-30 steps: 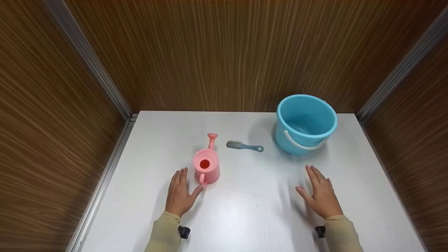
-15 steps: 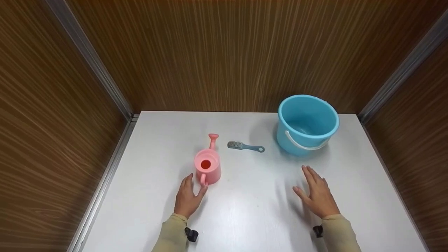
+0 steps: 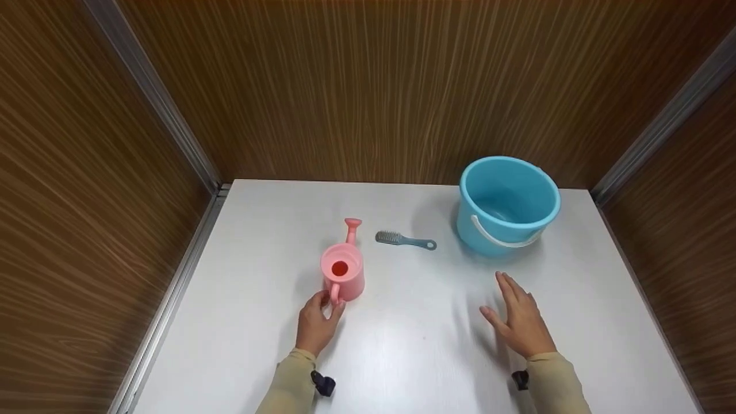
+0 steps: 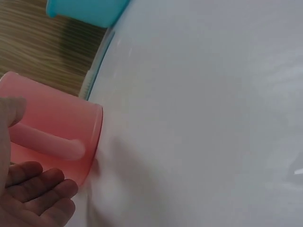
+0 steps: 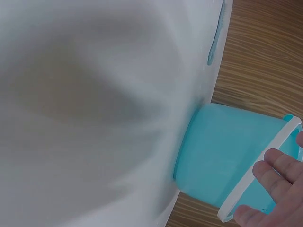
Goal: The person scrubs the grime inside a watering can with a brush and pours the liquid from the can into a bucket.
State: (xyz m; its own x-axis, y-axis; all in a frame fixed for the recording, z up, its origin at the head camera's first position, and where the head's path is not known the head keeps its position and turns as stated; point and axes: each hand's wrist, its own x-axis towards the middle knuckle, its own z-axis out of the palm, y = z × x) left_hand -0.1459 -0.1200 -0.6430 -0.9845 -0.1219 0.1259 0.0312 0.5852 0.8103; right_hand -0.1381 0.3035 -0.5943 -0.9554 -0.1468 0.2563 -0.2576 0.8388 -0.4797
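The watering can (image 3: 352,282) is standing just beyond the closer left hand (image 3: 317,326), pointing its spout (image 3: 351,231) far, its handle (image 3: 335,292) lying between that hand's parted thumb and fingers (image 4: 47,182); the right hand (image 3: 523,326), spread, is hanging well right.

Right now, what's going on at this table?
A person's left hand is at the handle of a pink watering can, thumb and fingers either side; a firm grip isn't evident. The can stands upright on the white table. The right hand is open, near a blue bucket, holding nothing. A blue brush lies between can and bucket.
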